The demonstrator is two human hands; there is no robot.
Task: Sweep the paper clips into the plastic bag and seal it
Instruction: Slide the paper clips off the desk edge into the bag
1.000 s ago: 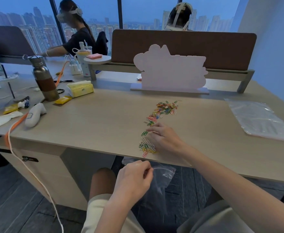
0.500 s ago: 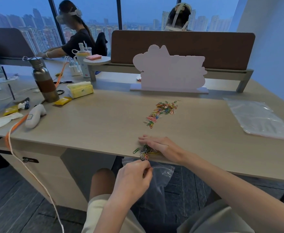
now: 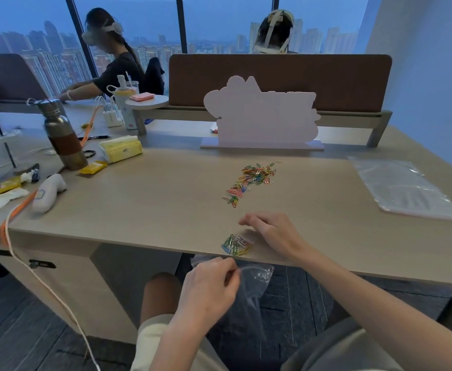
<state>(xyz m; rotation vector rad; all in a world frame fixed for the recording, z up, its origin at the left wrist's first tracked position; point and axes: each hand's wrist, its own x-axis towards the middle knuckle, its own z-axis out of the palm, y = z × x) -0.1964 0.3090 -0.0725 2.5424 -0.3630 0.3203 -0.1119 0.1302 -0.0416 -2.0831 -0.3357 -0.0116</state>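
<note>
A long scatter of coloured paper clips point(image 3: 255, 175) lies in the middle of the wooden desk point(image 3: 166, 199). A small heap of paper clips point(image 3: 236, 245) sits right at the desk's front edge. My right hand point(image 3: 273, 231) hovers just behind and to the right of that heap, fingers apart, holding nothing. Below the edge, my left hand point(image 3: 211, 287) pinches the rim of a clear plastic bag point(image 3: 254, 285), which hangs under the heap; its lower part is hard to make out against the dark floor.
Another clear plastic bag point(image 3: 401, 188) lies flat at the desk's right. A white cut-out board point(image 3: 262, 116) stands behind the clips. A metal bottle point(image 3: 63, 137), yellow tissue pack point(image 3: 120, 149), white handheld device point(image 3: 47, 192) and orange cable point(image 3: 13, 218) crowd the left. People sit beyond the divider.
My right hand dragged a batch of clips toward me to the desk's front edge, then lifted off and drew back to the right, uncovering the heap. My left hand kept holding the bag.
</note>
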